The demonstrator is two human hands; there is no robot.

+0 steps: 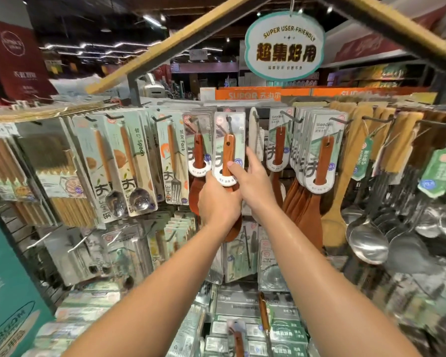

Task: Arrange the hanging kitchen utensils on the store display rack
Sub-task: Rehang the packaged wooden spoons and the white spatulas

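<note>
A carded wooden spoon (228, 148) with a reddish handle hangs at the middle of the display rack (319, 109), its card at a hook (228, 119). My left hand (218, 199) grips the spoon from below, at the bottom of the card. My right hand (250, 181) holds the card's right edge, thumb on the front and index finger stretched up along the side. More carded wooden spoons (197, 148) hang just left, and others (322, 155) hang to the right.
Carded metal spoons and a fork (174, 161) hang left, chopstick packs (52, 166) further left. Bare bamboo spatulas (397, 140) and steel ladles (368, 240) hang right. Lower hooks and boxed goods (242, 318) sit below. A sign (285, 45) hangs overhead.
</note>
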